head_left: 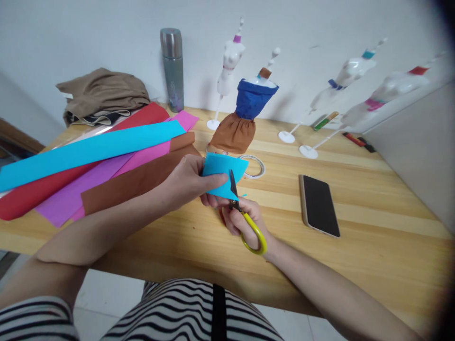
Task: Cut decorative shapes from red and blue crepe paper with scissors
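A small bright blue piece of paper [222,164] is pinched in my left hand [190,182], the thumb lying on top of it. My right hand [245,220] is wrapped round yellow-handled scissors [256,237]. Their dark blades reach up over the right part of the blue piece, near its lower edge. Just beyond my hands stands a mini mannequin dressed in a dark blue top [253,98] and a gathered brown skirt [234,132]. A white tape ring [263,166] lies on the table right of the blue piece.
Coloured sheets [106,142] in blue, red, purple, pink and brown lie at the left, before a folded brown cloth [103,92]. A flask [172,71] and several white mannequins [231,59] stand along the wall. A phone [320,206] lies on the wooden table [384,227] at the right.
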Motion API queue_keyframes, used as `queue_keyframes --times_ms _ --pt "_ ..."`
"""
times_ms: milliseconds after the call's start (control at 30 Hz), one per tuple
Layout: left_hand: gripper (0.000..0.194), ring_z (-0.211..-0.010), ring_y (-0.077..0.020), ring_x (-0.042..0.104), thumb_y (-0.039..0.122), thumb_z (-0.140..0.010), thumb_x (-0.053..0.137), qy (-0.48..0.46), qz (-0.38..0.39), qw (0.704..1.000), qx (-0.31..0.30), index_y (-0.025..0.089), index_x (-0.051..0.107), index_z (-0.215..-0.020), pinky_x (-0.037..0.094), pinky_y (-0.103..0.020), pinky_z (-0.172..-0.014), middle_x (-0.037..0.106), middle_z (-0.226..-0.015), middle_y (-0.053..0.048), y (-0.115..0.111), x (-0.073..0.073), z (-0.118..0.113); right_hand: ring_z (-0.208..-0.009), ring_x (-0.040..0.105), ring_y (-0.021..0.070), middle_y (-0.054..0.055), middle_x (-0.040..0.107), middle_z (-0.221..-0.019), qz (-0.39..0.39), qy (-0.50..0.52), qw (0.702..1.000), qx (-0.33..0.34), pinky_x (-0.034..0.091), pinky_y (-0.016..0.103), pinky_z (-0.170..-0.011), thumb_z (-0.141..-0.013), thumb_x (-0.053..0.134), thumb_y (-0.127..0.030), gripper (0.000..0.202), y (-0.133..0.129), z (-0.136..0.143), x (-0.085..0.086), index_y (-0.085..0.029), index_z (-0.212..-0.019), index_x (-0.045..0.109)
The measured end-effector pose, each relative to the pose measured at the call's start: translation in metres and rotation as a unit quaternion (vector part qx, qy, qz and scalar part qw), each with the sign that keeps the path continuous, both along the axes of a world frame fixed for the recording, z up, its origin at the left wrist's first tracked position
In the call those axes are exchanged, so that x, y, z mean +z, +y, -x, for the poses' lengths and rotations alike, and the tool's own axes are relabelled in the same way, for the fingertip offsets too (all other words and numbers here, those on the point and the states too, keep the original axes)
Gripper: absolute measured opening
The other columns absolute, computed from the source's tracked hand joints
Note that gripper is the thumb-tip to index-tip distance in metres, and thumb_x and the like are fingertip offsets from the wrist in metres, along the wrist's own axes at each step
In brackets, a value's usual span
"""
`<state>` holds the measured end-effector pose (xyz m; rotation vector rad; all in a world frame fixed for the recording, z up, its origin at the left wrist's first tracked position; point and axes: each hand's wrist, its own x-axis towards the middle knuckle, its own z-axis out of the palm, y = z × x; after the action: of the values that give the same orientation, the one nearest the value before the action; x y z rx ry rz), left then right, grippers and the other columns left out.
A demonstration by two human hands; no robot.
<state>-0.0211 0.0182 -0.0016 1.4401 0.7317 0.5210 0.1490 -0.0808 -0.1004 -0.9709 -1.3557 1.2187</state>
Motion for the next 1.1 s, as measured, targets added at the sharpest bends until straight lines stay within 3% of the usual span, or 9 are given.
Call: queue_keyframes --times_ms 100,233,633,900,1100 --pt "0.025 -0.050 -0.0160 0.066 0.035 -0.077 0.075 -0.004 0.000 1.000 -0.005 0.014 0.074 -0.062 0.052 -0.024 -0.049 0.074 -0.058 -0.007 0.001 0.000 0.001 -0.045 0.030 0.0113 -0.007 0.040 -0.054 -0.034 0.013 0.999 -0.002 0.024 0.029 -0.047 -0.098 0.061 -0.067 0.046 0.001 0.001 -0.001 -0.021 -0.096 0.067" --pt "0.025 -0.049 -0.0161 0.065 0.035 -0.079 0.073 0.004 -0.002 1.000 -0.001 0.015 0.074 -0.064 0.052 -0.024 -0.049 0.072 -0.056 -0.006 0.001 -0.001 0.001 -0.044 0.030 0.0112 -0.008 0.039 -0.054 -0.017 0.010 1.000 -0.006 0.024 0.029 -0.047 -0.098 0.061 -0.068 0.049 0.001 0.001 -0.003 -0.019 -0.103 0.069" --pt "0.035 -0.047 -0.0136 0.062 0.044 -0.077 0.078 0.002 -0.010 1.000 0.024 0.014 0.072 -0.061 0.051 -0.023 -0.049 0.071 -0.056 -0.006 0.000 0.000 -0.001 -0.045 0.032 0.0115 -0.007 0.042 -0.053 -0.006 0.013 1.000 -0.022 0.026 0.028 -0.045 -0.096 0.063 -0.070 0.051 -0.002 0.002 0.000 -0.019 -0.097 0.070" --pt "0.032 -0.047 -0.0142 0.062 0.041 -0.078 0.076 0.009 -0.025 0.999 0.033 0.014 0.071 -0.061 0.050 -0.023 -0.048 0.070 -0.055 -0.006 0.001 -0.003 0.000 -0.041 0.034 0.0104 -0.007 0.044 -0.053 -0.014 0.010 0.999 -0.030 0.027 0.027 -0.042 -0.094 0.064 -0.072 0.054 0.002 0.001 -0.013 -0.019 -0.100 0.071" --pt "0.029 -0.047 -0.0135 0.063 0.036 -0.079 0.075 0.006 -0.038 0.999 0.017 0.013 0.072 -0.061 0.049 -0.022 -0.048 0.071 -0.056 -0.006 0.002 -0.003 -0.001 -0.039 0.033 0.0090 -0.009 0.043 -0.050 -0.038 0.026 0.999 0.007 0.027 0.025 -0.042 -0.101 0.062 -0.062 0.045 0.002 -0.001 -0.011 -0.019 -0.109 0.073"
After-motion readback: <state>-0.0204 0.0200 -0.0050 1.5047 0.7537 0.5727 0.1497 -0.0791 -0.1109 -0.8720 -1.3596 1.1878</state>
